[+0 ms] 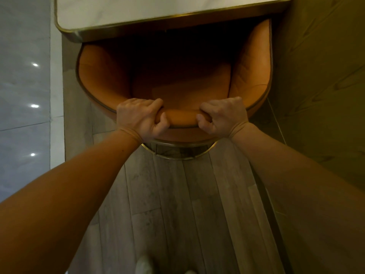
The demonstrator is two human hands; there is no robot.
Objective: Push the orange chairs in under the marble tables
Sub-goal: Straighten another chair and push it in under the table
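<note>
An orange tub chair [102, 76] with a gold-trimmed rim stands right in front of me, its seat front tucked beneath the white marble table [138, 10] with a brass edge. My left hand [141, 117] grips the top of the chair's backrest left of centre, fingers curled over the padded rim. My right hand [221, 115] grips the same rim right of centre, thumb on the near side. The gold ring base [177, 155] of the chair shows below the backrest.
A wood-panelled wall [320, 76] runs close along the chair's right side. Glossy grey tile floor [23, 95] lies to the left, and wood-plank floor [177, 204] is under me. My shoes [144, 264] show at the bottom edge.
</note>
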